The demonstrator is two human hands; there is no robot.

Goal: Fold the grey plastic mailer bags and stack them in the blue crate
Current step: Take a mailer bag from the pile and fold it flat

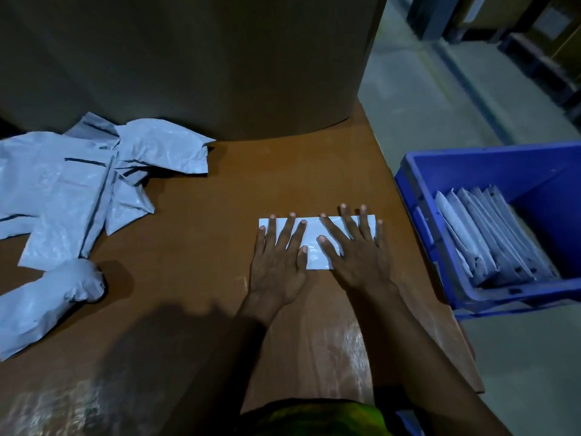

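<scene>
Atop mailer (312,229), left hand (276,265), right hand (356,259) flat

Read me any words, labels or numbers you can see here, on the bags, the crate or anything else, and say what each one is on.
No text can be read.
Folded mailer bag under the left hand and right hand: no print shows.
Loose mailer bags: only creases and dark seams.
Blue crate: no label shows.
Far shelves: pale patches, too blurred to read.
</scene>
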